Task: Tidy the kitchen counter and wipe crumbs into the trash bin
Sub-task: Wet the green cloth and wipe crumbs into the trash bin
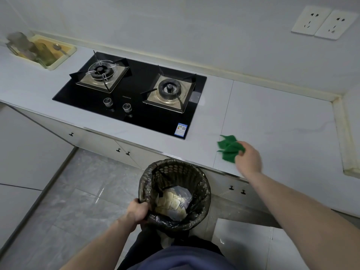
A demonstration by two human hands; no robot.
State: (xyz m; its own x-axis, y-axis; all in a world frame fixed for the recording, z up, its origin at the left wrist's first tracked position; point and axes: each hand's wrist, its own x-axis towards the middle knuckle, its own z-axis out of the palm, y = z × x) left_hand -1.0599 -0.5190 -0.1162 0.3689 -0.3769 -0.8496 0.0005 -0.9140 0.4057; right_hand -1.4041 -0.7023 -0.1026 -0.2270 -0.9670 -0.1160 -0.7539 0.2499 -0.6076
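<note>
The big pale counter runs from left to right, with a black stove set in it. A yellow tray sits far left (its things look blurry, maybe bottles). Near the counter's edge, the left hand is closed tight on the rim of the black trash bin. The right hand pinches a green cloth on the counter.

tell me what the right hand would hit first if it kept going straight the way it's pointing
The right hand holds the green cloth and points up-left across the counter. Going straight on, bare counter comes first, then probably the near right corner of the black cooktop; its height above the counter is unclear.
</note>
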